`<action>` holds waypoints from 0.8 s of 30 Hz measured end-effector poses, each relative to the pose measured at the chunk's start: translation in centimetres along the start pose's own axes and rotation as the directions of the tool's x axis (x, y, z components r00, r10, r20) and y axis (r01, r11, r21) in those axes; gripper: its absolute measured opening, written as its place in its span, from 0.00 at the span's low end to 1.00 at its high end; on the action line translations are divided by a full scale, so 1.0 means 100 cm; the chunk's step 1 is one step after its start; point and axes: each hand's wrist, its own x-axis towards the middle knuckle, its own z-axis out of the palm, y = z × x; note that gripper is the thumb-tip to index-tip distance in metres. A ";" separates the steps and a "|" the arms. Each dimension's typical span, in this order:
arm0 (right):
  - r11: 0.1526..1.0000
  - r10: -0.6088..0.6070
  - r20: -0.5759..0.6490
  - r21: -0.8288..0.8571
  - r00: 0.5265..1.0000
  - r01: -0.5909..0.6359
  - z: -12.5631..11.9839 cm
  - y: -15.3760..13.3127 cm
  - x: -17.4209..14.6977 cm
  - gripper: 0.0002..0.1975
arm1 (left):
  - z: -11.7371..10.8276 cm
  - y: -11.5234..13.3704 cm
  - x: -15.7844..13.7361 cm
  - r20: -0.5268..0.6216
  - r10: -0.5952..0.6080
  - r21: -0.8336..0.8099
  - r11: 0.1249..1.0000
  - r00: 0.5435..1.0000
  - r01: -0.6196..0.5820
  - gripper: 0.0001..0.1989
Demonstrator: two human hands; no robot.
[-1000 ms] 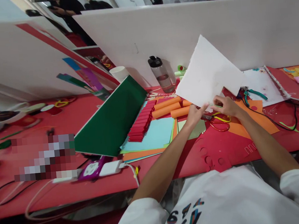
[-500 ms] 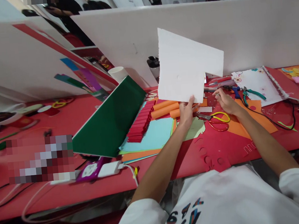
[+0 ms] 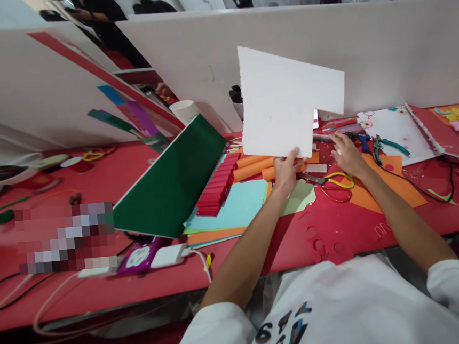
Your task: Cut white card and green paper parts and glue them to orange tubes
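Note:
My left hand (image 3: pixel 288 171) grips the lower edge of a white board (image 3: pixel 283 103), holding it upright over the table. The board has a notch cut from its lower right corner. To its right, my right hand (image 3: pixel 347 154) holds nothing, its fingers apart and partly bent, above the tools. Below the hands lie scissors (image 3: pixel 340 180) with yellow and red handles. Orange paper rolls (image 3: pixel 253 170) rest just left of my left hand. Near my right hand are teal-handled pliers (image 3: pixel 390 144) and an orange sheet (image 3: pixel 403 189).
A green board (image 3: pixel 170 182) leans at the left, beside folded red paper strips (image 3: pixel 219 186) and light blue paper (image 3: pixel 248 205). A white power adapter (image 3: pixel 168 256) with cables lies near the front edge. A white partition (image 3: pixel 187 52) stands behind the red table (image 3: pixel 261 255).
The white board has tilted slightly in my left hand. My right hand has shifted a little, its fingers still apart. The camera view has moved slightly.

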 end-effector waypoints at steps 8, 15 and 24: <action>0.996 -0.045 0.629 -0.035 0.776 0.086 -0.019 -0.028 -0.009 0.23 | -0.003 0.000 0.005 -0.090 -0.030 0.002 1.000 0.995 0.031 0.18; 0.984 0.019 0.773 -0.126 0.634 0.125 -0.031 -0.045 -0.011 0.22 | -0.002 -0.001 0.006 -0.027 -0.033 -0.020 0.999 0.999 0.032 0.16; 0.979 -0.007 0.748 -0.130 0.664 0.156 -0.033 -0.048 -0.013 0.13 | -0.008 -0.005 0.012 -0.053 -0.004 0.022 1.000 0.999 0.006 0.12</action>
